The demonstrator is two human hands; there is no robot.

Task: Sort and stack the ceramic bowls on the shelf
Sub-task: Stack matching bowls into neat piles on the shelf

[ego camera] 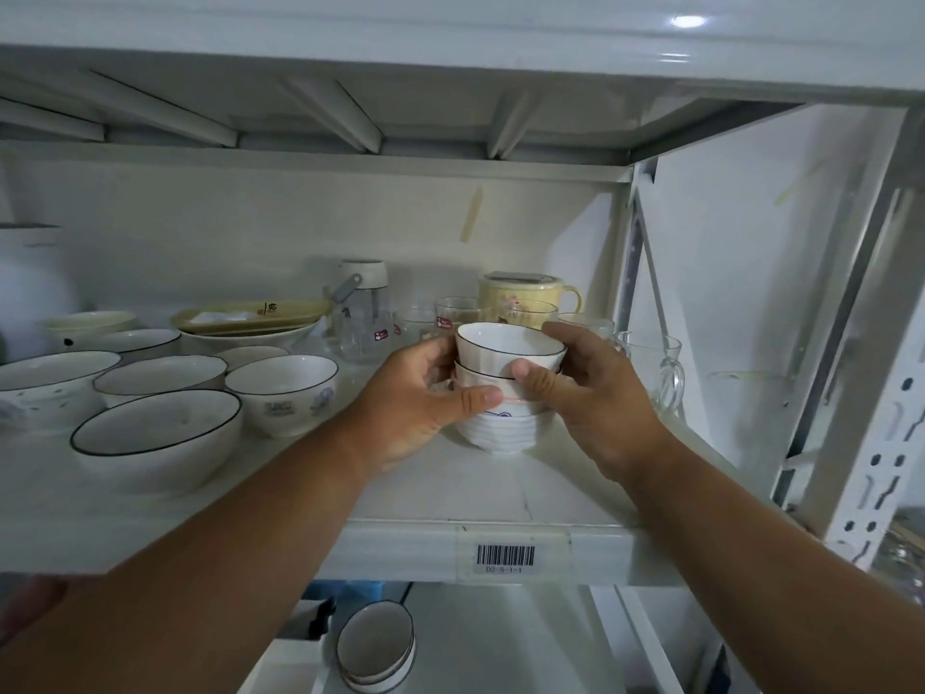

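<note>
stack: I see four small bowls nested [505, 388] on the shelf [500, 493], right of centre, base resting on the shelf board.
top bowl: white with a thin dark rim [509, 345]; the one under it looks the same.
lower bowls: third has a pink rim line, mostly covered by thumbs; bottom bowl is white and ribbed [500, 433].
left hand: [420, 398] closed around the stack's left side, thumb across the front at the pink-rimmed bowl.
right hand: [595, 388] closed around the right side, thumb on the second bowl, fingers behind the top one.
loose bowls: group on the left of the same shelf, well apart from the stack; nearest me is a large dark-rimmed bowl [157, 435], beside it a printed bowl [285, 390] with a blue-and-grey motif.
back row: glass cups [453, 315] just behind the stack, yellow mug [525, 293] behind those.
far right: clear glass pitcher [655, 373] near the right hand.
shelf edge: barcode label [505, 556] on the front lip.
below: I can make out a short stack of dark-rimmed dishes [375, 653] on the lower level.
</note>
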